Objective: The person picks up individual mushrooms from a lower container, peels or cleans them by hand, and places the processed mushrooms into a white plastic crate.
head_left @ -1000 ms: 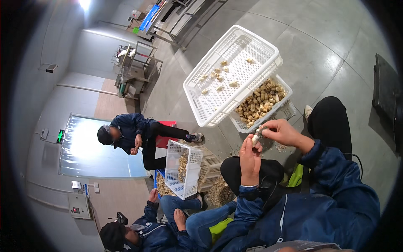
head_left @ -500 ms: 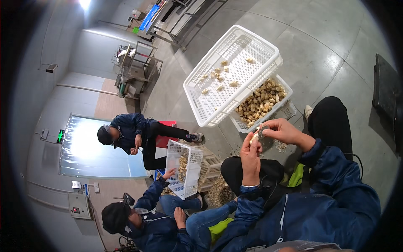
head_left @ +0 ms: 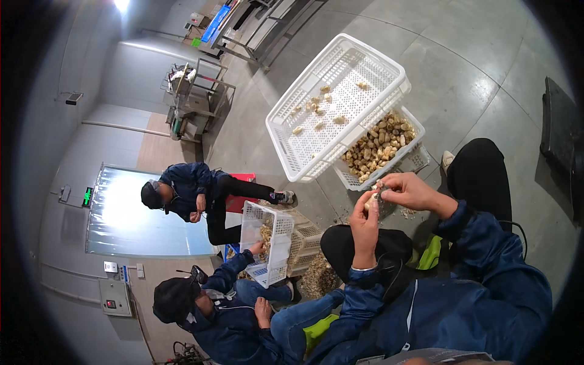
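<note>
My left hand [head_left: 365,233] pinches a small pale, knobby piece [head_left: 369,203] between thumb and fingers, in front of my knees. From the right, my right hand [head_left: 411,192] meets it with fingers closed at the piece's upper end. A little dark thing shows at the right fingertips, too small to make out. Just beyond my hands, a white crate [head_left: 406,148] holds many cream and brown pieces [head_left: 378,145] of the same sort. Resting tilted above it, a white perforated basket [head_left: 293,149] has several pieces scattered inside.
At left, a seated co-worker [head_left: 228,328] reaches into another white crate [head_left: 278,240]; a second co-worker [head_left: 188,191] sits beyond it. A heap of scraps [head_left: 319,275] lies by that crate. A dark flat object [head_left: 558,137] stands at far right. Metal tables [head_left: 267,36] stand behind.
Both my hands stay close together, with the fingers and the pale piece slightly shifted. The nearer co-worker has leaned right and reached deeper into the crate.
</note>
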`<state>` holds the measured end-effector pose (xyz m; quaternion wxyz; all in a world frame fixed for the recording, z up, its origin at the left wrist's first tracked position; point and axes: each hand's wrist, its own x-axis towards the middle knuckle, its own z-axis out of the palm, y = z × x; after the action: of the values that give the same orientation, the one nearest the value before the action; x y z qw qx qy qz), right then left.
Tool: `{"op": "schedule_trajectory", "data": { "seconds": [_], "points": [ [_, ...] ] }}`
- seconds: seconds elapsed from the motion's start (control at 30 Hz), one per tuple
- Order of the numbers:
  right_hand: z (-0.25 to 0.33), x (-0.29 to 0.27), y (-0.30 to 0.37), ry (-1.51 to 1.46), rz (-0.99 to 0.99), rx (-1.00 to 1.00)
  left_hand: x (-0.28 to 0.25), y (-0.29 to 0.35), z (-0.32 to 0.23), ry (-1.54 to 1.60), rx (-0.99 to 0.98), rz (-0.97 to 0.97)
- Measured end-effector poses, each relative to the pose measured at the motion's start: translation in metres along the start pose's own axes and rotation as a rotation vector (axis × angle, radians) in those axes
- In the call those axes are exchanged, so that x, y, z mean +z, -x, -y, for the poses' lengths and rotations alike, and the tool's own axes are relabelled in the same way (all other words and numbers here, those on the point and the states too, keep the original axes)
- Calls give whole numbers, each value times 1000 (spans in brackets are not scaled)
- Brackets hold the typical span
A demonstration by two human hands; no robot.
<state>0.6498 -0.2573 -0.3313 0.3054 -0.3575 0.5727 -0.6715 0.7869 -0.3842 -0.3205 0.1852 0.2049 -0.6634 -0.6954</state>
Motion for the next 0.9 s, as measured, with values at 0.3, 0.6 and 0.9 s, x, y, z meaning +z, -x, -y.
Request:
{"op": "schedule_trajectory", "data": {
  "seconds": [0.3,0.6,0.9],
  "points": [
    [6,2,1,-17,-15,81,-2,-3,4,437,-113,-6],
    [0,-6,-3,-142,66,267,1,-1,6,399,-107,-22],
    [-5,-5,-5,-56,19,87,3,1,3,464,-125,-17]
  ]
}}
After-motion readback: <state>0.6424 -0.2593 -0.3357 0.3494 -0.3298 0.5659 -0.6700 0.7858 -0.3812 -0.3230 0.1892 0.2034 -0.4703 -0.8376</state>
